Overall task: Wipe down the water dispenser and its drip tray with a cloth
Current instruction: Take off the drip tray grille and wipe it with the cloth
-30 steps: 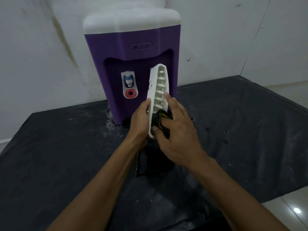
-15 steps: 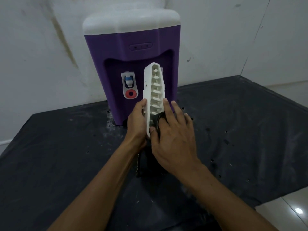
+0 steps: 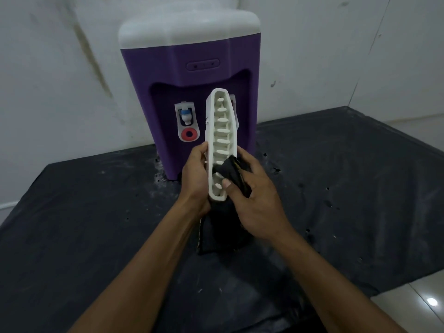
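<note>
A purple water dispenser (image 3: 192, 75) with a white top stands at the back of the table against the wall. In front of it I hold the white slotted drip tray (image 3: 221, 131) upright on its end. My left hand (image 3: 195, 179) grips the tray's lower left edge. My right hand (image 3: 254, 195) holds a black cloth (image 3: 231, 171) bunched against the tray's lower right side, thumb pressed near the bottom slots. The rest of the cloth hangs down below the tray between my wrists.
A dark cover (image 3: 336, 188) with white specks and small holes lies over the table. White walls (image 3: 60, 80) stand behind and to the right. A pale tiled floor (image 3: 422, 299) shows past the table's right front corner.
The tray has turned so its slotted face points more toward me. My right hand slid from lying over the lower slots to the tray's right side, with more cloth showing.
</note>
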